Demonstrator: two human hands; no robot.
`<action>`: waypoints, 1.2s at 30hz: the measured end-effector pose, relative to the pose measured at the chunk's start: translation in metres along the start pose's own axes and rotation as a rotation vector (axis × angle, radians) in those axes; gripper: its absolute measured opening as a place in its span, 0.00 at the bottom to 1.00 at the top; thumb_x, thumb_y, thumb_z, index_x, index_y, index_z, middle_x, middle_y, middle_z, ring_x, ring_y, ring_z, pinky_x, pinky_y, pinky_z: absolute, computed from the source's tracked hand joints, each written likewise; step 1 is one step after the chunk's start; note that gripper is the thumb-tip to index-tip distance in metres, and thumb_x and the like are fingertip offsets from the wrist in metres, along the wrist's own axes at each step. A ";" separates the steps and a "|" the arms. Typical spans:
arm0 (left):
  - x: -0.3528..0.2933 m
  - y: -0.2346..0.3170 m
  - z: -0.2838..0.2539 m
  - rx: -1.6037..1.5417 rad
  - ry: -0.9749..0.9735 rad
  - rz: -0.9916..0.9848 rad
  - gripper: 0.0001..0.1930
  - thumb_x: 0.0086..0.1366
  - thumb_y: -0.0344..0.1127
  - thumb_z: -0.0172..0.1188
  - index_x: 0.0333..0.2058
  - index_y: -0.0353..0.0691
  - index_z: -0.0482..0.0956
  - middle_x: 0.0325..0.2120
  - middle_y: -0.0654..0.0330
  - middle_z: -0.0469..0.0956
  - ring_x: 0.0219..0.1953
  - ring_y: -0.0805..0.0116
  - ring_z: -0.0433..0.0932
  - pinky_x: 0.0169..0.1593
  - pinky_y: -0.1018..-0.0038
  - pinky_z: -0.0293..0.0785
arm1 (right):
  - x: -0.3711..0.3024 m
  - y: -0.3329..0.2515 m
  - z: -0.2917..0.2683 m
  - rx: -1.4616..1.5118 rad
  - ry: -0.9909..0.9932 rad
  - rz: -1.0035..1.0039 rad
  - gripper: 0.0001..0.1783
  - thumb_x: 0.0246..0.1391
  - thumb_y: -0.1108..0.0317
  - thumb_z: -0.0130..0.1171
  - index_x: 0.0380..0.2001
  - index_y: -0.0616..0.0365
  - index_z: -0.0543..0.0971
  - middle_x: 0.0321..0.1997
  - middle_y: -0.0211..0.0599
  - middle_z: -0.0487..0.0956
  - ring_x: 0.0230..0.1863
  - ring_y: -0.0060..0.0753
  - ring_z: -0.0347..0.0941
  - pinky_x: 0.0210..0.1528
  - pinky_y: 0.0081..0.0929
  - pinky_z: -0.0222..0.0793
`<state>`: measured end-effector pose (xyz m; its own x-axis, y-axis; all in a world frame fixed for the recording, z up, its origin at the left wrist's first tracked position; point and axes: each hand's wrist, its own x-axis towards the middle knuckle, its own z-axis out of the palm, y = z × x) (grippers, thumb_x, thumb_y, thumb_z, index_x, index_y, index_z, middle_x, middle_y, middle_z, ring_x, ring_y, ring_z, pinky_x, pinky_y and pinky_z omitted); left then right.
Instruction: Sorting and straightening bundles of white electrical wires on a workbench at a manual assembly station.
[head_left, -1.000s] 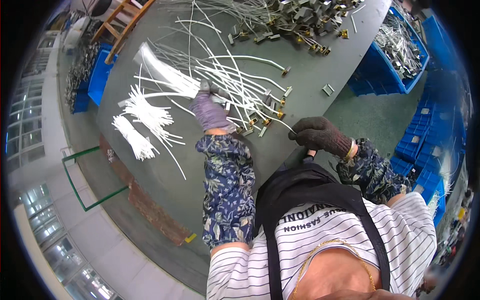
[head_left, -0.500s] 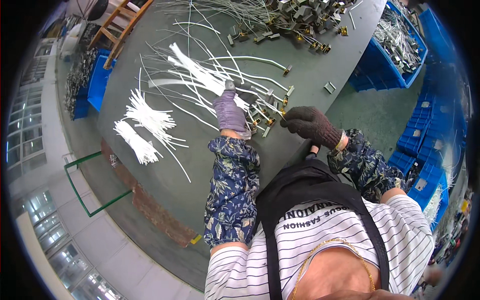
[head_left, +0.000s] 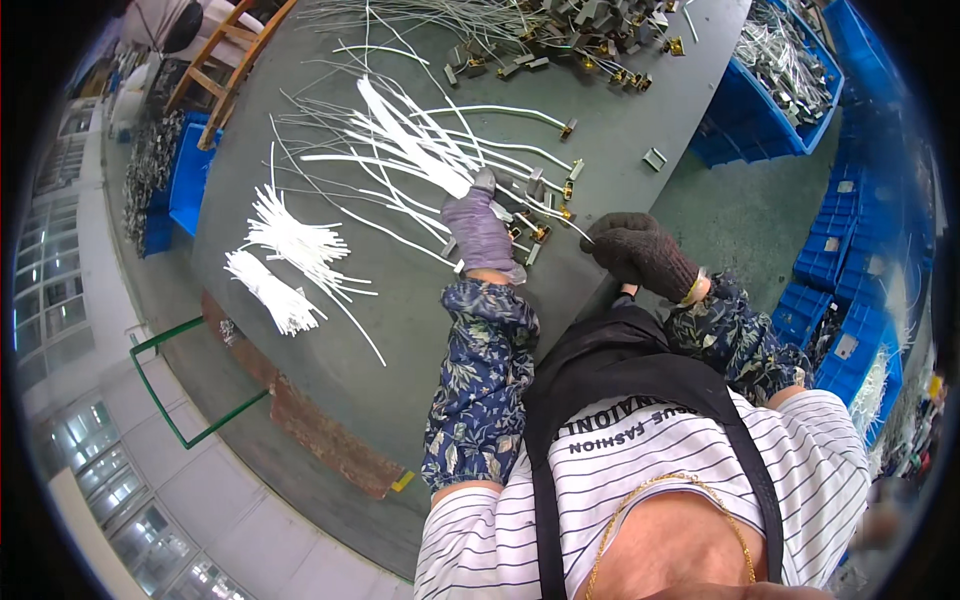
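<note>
My left hand (head_left: 482, 235), in a purple-grey glove, is closed round a bundle of thin white tubes (head_left: 415, 150) above the table. At my right hand (head_left: 640, 252), in a dark brown knitted glove, the fingertips pinch the end of a thin white wire (head_left: 572, 222) that runs back towards the left hand. Around the left hand lie wires in white sleeving with small metal and brass end pieces (head_left: 540, 234); part of them is hidden under the palm. Two bunches of cut white tubes, an upper one (head_left: 295, 235) and a lower one (head_left: 272, 292), rest to the left.
At the far side of the grey table (head_left: 340, 330) is a heap of metal parts with wires (head_left: 590, 40). One metal clip (head_left: 654, 159) lies near the right edge. Blue crates stand beyond it, one filled with wired parts (head_left: 785, 70). A wooden ladder (head_left: 222, 75) leans far left.
My right hand has drawn back to the right, and a length of white wire now stretches from its fingertips. My left hand has shifted slightly right, still gripping the tubes.
</note>
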<state>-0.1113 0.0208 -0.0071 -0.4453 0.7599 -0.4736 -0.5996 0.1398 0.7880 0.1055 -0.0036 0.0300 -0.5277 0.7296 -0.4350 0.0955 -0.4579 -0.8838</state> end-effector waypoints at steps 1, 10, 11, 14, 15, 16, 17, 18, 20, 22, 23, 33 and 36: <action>-0.001 -0.002 0.001 0.130 0.001 0.119 0.08 0.60 0.32 0.60 0.36 0.34 0.77 0.25 0.59 0.77 0.23 0.67 0.76 0.26 0.71 0.74 | 0.001 0.010 -0.002 0.000 0.008 0.001 0.09 0.52 0.67 0.56 0.34 0.60 0.79 0.24 0.26 0.73 0.22 0.14 0.64 0.22 0.15 0.59; -0.005 -0.025 -0.003 0.275 -0.226 -0.050 0.15 0.61 0.40 0.62 0.33 0.30 0.78 0.26 0.56 0.79 0.25 0.69 0.79 0.27 0.75 0.76 | 0.023 0.001 0.003 0.222 0.126 0.159 0.11 0.38 0.74 0.59 0.31 0.59 0.78 0.33 0.41 0.78 0.29 0.39 0.75 0.30 0.29 0.72; -0.008 -0.023 -0.003 0.275 -0.226 -0.055 0.15 0.61 0.40 0.62 0.33 0.30 0.78 0.26 0.56 0.79 0.25 0.69 0.79 0.27 0.75 0.76 | 0.027 0.001 0.002 0.070 0.097 0.030 0.12 0.37 0.75 0.59 0.31 0.58 0.78 0.33 0.41 0.78 0.29 0.39 0.75 0.30 0.29 0.72; -0.010 -0.002 -0.004 0.325 -0.281 -0.067 0.13 0.60 0.38 0.63 0.33 0.31 0.79 0.26 0.58 0.79 0.24 0.71 0.78 0.26 0.77 0.75 | 0.029 0.001 0.009 0.002 0.074 -0.078 0.14 0.44 0.71 0.58 0.38 0.60 0.77 0.29 0.33 0.75 0.24 0.24 0.68 0.24 0.19 0.63; -0.010 0.008 -0.001 0.227 -0.219 -0.085 0.13 0.60 0.38 0.64 0.33 0.32 0.78 0.25 0.60 0.79 0.23 0.71 0.78 0.25 0.78 0.74 | 0.029 0.000 0.012 0.086 0.088 -0.063 0.17 0.53 0.66 0.56 0.44 0.63 0.75 0.24 0.25 0.72 0.19 0.11 0.61 0.19 0.10 0.53; -0.009 0.013 0.000 0.129 -0.157 -0.102 0.13 0.59 0.39 0.64 0.33 0.33 0.78 0.24 0.61 0.78 0.22 0.72 0.77 0.24 0.79 0.74 | 0.029 -0.003 0.014 0.087 0.089 -0.061 0.17 0.53 0.66 0.56 0.44 0.63 0.75 0.24 0.25 0.72 0.19 0.11 0.61 0.19 0.10 0.53; -0.007 0.011 -0.003 0.125 -0.154 -0.102 0.13 0.59 0.39 0.64 0.33 0.33 0.78 0.24 0.61 0.78 0.22 0.72 0.77 0.24 0.79 0.74 | 0.031 -0.008 0.017 0.082 0.078 -0.069 0.17 0.53 0.66 0.56 0.45 0.63 0.76 0.24 0.25 0.72 0.19 0.11 0.61 0.18 0.11 0.53; -0.004 0.008 -0.007 0.260 -0.139 -0.072 0.14 0.59 0.40 0.65 0.33 0.34 0.77 0.23 0.61 0.77 0.21 0.72 0.76 0.23 0.78 0.72 | 0.034 -0.012 0.020 0.077 0.067 -0.078 0.17 0.53 0.66 0.56 0.45 0.62 0.76 0.24 0.25 0.72 0.18 0.11 0.61 0.18 0.11 0.53; -0.001 0.004 -0.008 0.530 -0.114 -0.013 0.16 0.57 0.42 0.66 0.33 0.35 0.76 0.22 0.61 0.76 0.19 0.73 0.74 0.20 0.78 0.69 | 0.044 -0.015 0.026 0.135 0.111 -0.015 0.18 0.53 0.66 0.56 0.47 0.61 0.75 0.24 0.26 0.72 0.18 0.12 0.62 0.17 0.12 0.54; -0.006 0.007 -0.009 0.495 -0.058 -0.060 0.17 0.57 0.44 0.66 0.32 0.34 0.77 0.22 0.61 0.76 0.18 0.73 0.73 0.20 0.77 0.68 | 0.055 -0.014 0.034 0.194 0.161 0.045 0.20 0.53 0.65 0.56 0.49 0.60 0.74 0.23 0.26 0.72 0.18 0.12 0.62 0.17 0.14 0.55; -0.005 0.010 -0.013 0.690 -0.103 0.002 0.18 0.58 0.45 0.65 0.31 0.32 0.77 0.20 0.62 0.75 0.19 0.73 0.71 0.22 0.74 0.67 | 0.061 -0.012 0.039 0.050 0.194 0.091 0.21 0.54 0.64 0.56 0.50 0.59 0.73 0.25 0.27 0.72 0.18 0.13 0.63 0.17 0.15 0.57; 0.017 0.052 -0.066 0.269 -0.041 -0.010 0.15 0.61 0.42 0.63 0.34 0.33 0.76 0.20 0.58 0.77 0.18 0.72 0.75 0.20 0.78 0.72 | 0.099 -0.050 0.009 -0.098 0.084 0.053 0.19 0.50 0.68 0.61 0.45 0.62 0.73 0.32 0.33 0.76 0.32 0.20 0.73 0.28 0.22 0.70; 0.024 0.045 -0.082 0.304 -0.033 -0.042 0.15 0.61 0.43 0.62 0.32 0.34 0.76 0.20 0.58 0.78 0.17 0.74 0.73 0.19 0.79 0.71 | 0.100 -0.053 0.011 -0.272 0.053 -0.062 0.15 0.51 0.70 0.60 0.42 0.61 0.74 0.32 0.31 0.77 0.32 0.20 0.73 0.32 0.22 0.70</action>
<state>-0.2034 -0.0069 -0.0154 -0.3998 0.7686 -0.4994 -0.3881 0.3516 0.8519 0.0387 0.0881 0.0349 -0.4951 0.7808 -0.3811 0.2914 -0.2639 -0.9195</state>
